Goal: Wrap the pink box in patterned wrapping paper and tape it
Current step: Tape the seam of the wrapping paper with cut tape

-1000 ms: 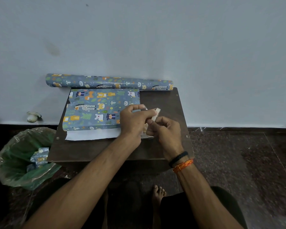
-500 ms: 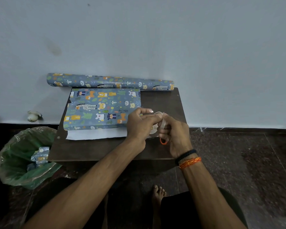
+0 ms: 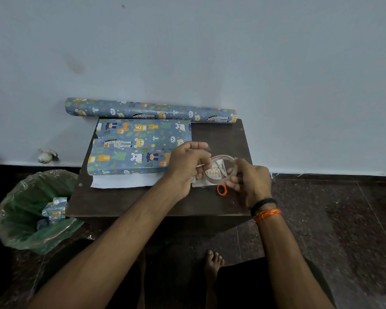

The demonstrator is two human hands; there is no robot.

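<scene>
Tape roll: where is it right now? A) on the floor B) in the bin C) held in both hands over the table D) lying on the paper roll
C: the right hand grips the clear tape roll while the left hand pinches at its edge, above the table.

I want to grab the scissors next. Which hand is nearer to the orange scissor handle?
Right. The right hand is just beside the orange scissor handle, holding the tape roll; the left hand is farther left.

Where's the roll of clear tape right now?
The clear tape roll is held between the left hand and right hand, above the table's right half, over orange-handled scissors.
</scene>
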